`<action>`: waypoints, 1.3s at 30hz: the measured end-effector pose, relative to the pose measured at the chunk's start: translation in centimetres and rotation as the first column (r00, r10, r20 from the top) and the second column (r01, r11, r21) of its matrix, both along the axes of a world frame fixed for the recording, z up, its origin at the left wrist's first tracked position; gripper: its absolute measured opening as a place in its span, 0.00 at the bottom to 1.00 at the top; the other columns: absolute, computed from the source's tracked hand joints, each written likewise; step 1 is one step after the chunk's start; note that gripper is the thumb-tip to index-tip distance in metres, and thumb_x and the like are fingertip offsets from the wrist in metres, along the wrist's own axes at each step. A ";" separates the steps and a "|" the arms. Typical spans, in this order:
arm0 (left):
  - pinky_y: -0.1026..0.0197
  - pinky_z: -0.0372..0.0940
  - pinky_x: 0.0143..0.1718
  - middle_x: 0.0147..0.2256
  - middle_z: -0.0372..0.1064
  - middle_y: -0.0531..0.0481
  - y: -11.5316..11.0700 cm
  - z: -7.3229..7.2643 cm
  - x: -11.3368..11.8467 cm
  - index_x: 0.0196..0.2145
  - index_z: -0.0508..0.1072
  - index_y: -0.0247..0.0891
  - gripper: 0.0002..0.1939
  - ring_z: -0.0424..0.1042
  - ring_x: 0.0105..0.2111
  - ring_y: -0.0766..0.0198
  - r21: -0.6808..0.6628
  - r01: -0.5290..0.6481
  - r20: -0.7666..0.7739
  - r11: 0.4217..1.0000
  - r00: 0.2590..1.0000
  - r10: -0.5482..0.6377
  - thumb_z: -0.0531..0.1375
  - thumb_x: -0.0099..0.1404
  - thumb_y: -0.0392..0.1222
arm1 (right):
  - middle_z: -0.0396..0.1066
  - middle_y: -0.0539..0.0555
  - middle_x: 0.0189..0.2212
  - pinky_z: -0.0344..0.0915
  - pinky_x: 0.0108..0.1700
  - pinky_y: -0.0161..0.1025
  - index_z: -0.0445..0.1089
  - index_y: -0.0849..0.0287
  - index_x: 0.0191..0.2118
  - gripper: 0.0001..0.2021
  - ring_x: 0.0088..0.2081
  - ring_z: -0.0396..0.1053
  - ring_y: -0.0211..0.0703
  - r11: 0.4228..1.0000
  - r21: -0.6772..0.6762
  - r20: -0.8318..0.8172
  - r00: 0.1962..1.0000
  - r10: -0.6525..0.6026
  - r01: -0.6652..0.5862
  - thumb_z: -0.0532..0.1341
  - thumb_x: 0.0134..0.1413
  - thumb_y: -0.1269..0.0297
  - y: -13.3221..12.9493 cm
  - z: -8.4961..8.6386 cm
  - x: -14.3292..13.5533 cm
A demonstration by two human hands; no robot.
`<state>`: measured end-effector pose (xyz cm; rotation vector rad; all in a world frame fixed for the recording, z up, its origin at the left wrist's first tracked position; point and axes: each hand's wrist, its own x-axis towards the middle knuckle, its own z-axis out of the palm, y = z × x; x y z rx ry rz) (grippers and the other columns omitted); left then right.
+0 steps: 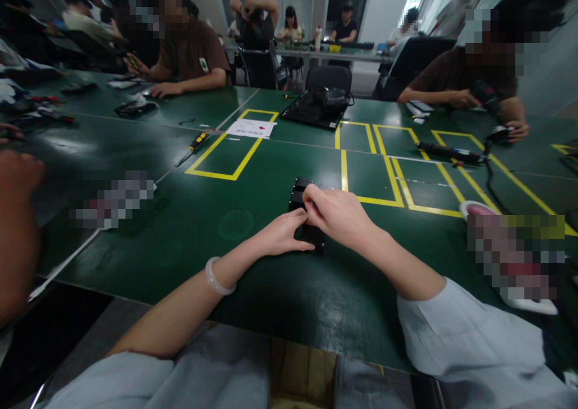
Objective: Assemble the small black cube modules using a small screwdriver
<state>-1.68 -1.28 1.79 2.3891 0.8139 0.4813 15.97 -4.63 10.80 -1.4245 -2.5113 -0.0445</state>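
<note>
A narrow black rectangular part (318, 239) with small bright spots like screws along its edges lies on the green table in front of me. My left hand (285, 233), a pale bracelet on its wrist, grips the part from the left, thumb at the near end and fingers close to my right hand. Over the part's middle, my right hand (336, 213) is closed in a pinch. What its fingertips hold, if anything, is hidden. Both hands cover much of the part's centre.
Yellow tape outlines (372, 201) mark the green table (203, 216). A yellow-black screwdriver (197, 142) and a paper sheet (251, 128) lie ahead left. A black flat panel (311, 111) sits farther back, a white-rimmed tray (530, 303) at right. Co-workers sit around, one arm (18, 234) close at left.
</note>
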 end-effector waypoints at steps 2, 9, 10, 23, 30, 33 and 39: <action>0.52 0.63 0.55 0.53 0.67 0.40 0.0 0.0 0.0 0.51 0.71 0.34 0.25 0.68 0.53 0.48 0.004 0.010 0.003 1.000 1.000 -0.010 0.67 0.59 0.48 | 0.74 0.52 0.32 0.46 0.29 0.37 0.65 0.58 0.44 0.11 0.29 0.68 0.40 1.000 0.012 -0.017 1.000 -0.003 0.003 0.48 0.65 0.63 0.0 -0.1 0.2; 0.51 0.62 0.56 0.53 0.67 0.40 0.0 0.2 -0.1 0.51 0.71 0.35 0.25 0.68 0.54 0.48 0.002 0.022 0.009 1.000 1.000 -0.022 0.67 0.59 0.47 | 0.74 0.52 0.31 0.46 0.28 0.37 0.65 0.58 0.43 0.11 0.29 0.67 0.39 1.000 0.023 -0.065 0.998 0.001 0.000 0.48 0.65 0.64 0.0 -0.1 0.5; 0.51 0.62 0.56 0.53 0.67 0.40 0.0 0.2 -0.1 0.50 0.71 0.35 0.25 0.68 0.54 0.48 0.001 0.022 0.010 1.000 1.000 -0.022 0.67 0.59 0.47 | 0.74 0.52 0.31 0.46 0.29 0.36 0.65 0.58 0.43 0.11 0.29 0.67 0.39 1.000 0.022 -0.070 0.998 0.001 0.001 0.48 0.65 0.64 0.0 -0.1 0.5; 0.52 0.63 0.56 0.52 0.68 0.42 -0.1 0.3 -0.1 0.50 0.71 0.36 0.24 0.68 0.53 0.49 -0.001 0.017 0.013 1.000 1.000 -0.017 0.67 0.58 0.46 | 0.73 0.52 0.30 0.47 0.29 0.36 0.65 0.58 0.43 0.11 0.28 0.65 0.38 1.000 0.004 -0.106 0.994 -0.002 0.003 0.48 0.65 0.63 0.0 -0.3 0.8; 0.51 0.63 0.55 0.50 0.69 0.42 -0.1 0.5 -0.1 0.50 0.71 0.36 0.23 0.69 0.52 0.49 0.000 0.010 0.005 1.000 1.000 -0.010 0.67 0.58 0.46 | 0.73 0.52 0.31 0.48 0.30 0.36 0.65 0.58 0.43 0.11 0.28 0.66 0.38 1.000 0.015 -0.121 0.992 0.018 -0.016 0.47 0.65 0.63 -0.1 -0.3 1.1; 0.52 0.63 0.54 0.50 0.68 0.42 -0.1 0.5 -0.1 0.49 0.71 0.36 0.23 0.69 0.52 0.50 0.000 0.007 0.004 1.000 1.000 -0.007 0.67 0.58 0.46 | 0.73 0.52 0.31 0.48 0.30 0.36 0.65 0.58 0.42 0.11 0.28 0.65 0.38 0.999 0.025 -0.109 0.994 0.025 -0.023 0.48 0.65 0.63 -0.1 -0.2 0.9; 0.51 0.64 0.53 0.49 0.69 0.42 -0.1 0.3 0.0 0.47 0.71 0.35 0.23 0.69 0.50 0.49 -0.016 -0.017 -0.005 1.000 1.000 0.017 0.68 0.57 0.48 | 0.72 0.52 0.30 0.48 0.30 0.37 0.66 0.59 0.41 0.10 0.29 0.66 0.39 0.991 0.098 -0.045 0.995 0.091 -0.087 0.49 0.65 0.64 -0.3 -0.2 0.7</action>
